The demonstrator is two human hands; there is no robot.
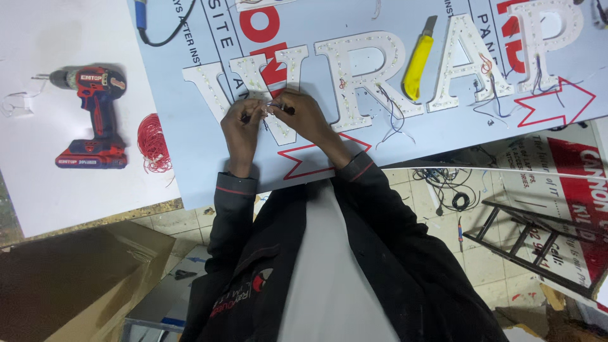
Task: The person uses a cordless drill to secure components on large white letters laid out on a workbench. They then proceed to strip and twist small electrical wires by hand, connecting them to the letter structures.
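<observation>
My left hand (242, 125) and my right hand (304, 114) meet over the first of several white channel letters (253, 79) lying on a pale blue printed board (202, 136). Both hands pinch thin wires (271, 105) between their fingertips, just above the letter's lower middle. The letters hold rows of small lights, and red and dark wires trail from them. My sleeves are black with a red stripe at the cuffs.
A red and black cordless drill (94, 117) lies on a white sheet at the left, beside a coil of red wire (153, 143). A yellow utility knife (418, 60) rests between two letters. A metal frame (532, 244) and cables lie on the tiled floor at the right.
</observation>
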